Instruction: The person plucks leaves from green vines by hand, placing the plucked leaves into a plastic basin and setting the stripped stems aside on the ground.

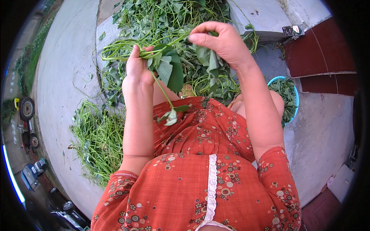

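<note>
My left hand (138,65) is closed around a bundle of long green leaf stems (120,50), with a few broad leaves hanging at its right side and one stem drooping over my lap. Up and to the right, my right hand (221,42) has thumb and forefinger pinched at the leafy end of the stems and holds several wilted green leaves (212,62) under the palm. Beyond both hands lies a large heap of leafy vines (170,17). A pile of mostly bare green stems (98,138) lies on the ground at the left.
A light-blue basket (297,101) full of leaves stands at the right, by my knee. A phone (292,30) lies on a ledge at the upper right, near dark red panels (332,47). Pale concrete steps (263,17) border the heap. A wheeled machine (27,109) stands far left.
</note>
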The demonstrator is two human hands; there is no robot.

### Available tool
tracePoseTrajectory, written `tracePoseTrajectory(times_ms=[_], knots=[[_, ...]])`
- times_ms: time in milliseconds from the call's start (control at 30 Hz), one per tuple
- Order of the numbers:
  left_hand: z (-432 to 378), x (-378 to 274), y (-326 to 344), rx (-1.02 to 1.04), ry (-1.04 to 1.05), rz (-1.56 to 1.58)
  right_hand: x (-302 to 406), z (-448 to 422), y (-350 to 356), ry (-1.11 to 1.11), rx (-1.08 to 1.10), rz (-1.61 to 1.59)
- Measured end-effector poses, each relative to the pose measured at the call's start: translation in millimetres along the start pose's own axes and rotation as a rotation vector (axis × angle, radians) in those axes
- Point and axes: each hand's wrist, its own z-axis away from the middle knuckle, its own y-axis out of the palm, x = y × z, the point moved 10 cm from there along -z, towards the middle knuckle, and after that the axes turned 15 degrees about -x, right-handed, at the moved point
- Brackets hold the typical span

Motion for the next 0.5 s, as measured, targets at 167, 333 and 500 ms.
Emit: tracePoseTrajectory(times_ms=[167,333,500], knots=[[9.0,4.9,19.8,0.233,-0.035,0.159,-42.5,8.1,23.8,0.121,0.154,0.466],[31.7,0.2,40.6,0.495,-0.055,0.227,-38.5,11.9,29.9,0.035,0.099,0.320],[35.8,-10.9,35.6,0.496,0.129,0.040,-10.3,1.2,-7.5,-0.178,-0.125,0.549]])
